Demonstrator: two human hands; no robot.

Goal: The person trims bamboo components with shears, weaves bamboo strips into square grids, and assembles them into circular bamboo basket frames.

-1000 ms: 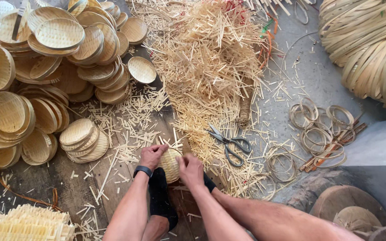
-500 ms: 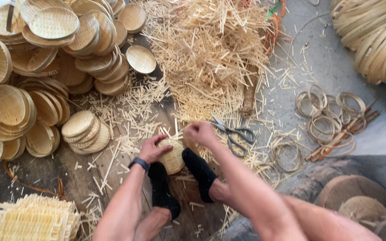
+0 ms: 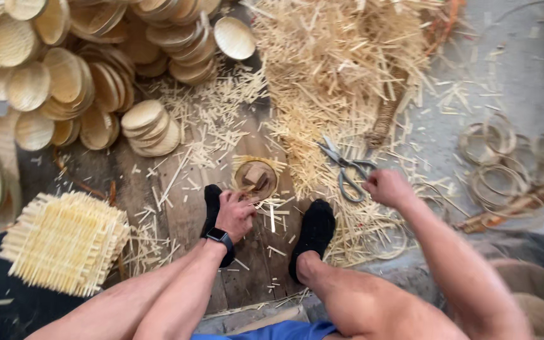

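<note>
Scissors (image 3: pixel 345 169) lie on the floor beside the straw pile (image 3: pixel 341 69), blades up-left, handles toward the right hand (image 3: pixel 387 187), curled just beside them; left hand (image 3: pixel 237 213) pinches the small round basket (image 3: pixel 255 179).

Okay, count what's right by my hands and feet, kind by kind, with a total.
Round woven piece under the left hand: 1
Scissors by the right hand: 1
Square woven mats stacked: 1 stack
Black socks: 2
Wrist watch: 1
Total: 6
</note>
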